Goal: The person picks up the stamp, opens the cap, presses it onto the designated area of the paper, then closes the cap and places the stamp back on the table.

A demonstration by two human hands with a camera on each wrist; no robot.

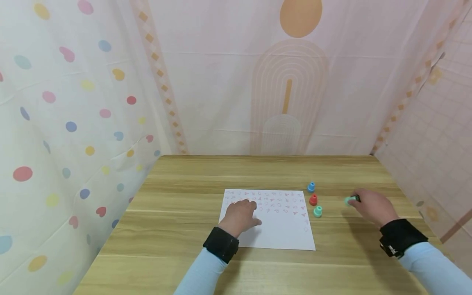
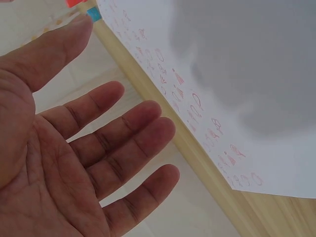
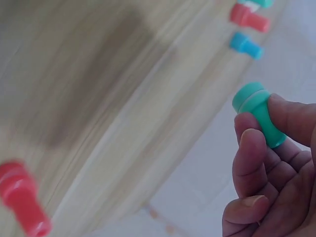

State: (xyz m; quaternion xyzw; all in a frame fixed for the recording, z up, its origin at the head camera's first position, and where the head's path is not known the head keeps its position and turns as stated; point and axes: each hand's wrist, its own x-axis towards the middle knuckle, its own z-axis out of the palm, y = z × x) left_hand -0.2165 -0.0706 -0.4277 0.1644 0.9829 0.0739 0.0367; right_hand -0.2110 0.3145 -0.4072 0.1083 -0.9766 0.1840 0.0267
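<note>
Thumb and fingers of my right hand (image 1: 374, 207) pinch a small green stamp (image 3: 259, 113) above the right side of the table. Its wide end points away from the palm. My left hand (image 1: 239, 217) hovers over the left part of a white sheet of paper (image 1: 276, 233), its fingers spread and relaxed, holding nothing. Rows of small reddish marks run across the paper's far half. Just right of the sheet, a blue stamp (image 1: 311, 187), a red stamp (image 1: 313, 199) and another green stamp (image 1: 318, 211) stand in a line.
Another red stamp (image 3: 24, 197) appears at the lower left of the right wrist view. The wooden table (image 1: 166, 229) ends at a patterned cloth (image 1: 221, 102) behind it, with more cloth hanging along the left and right sides.
</note>
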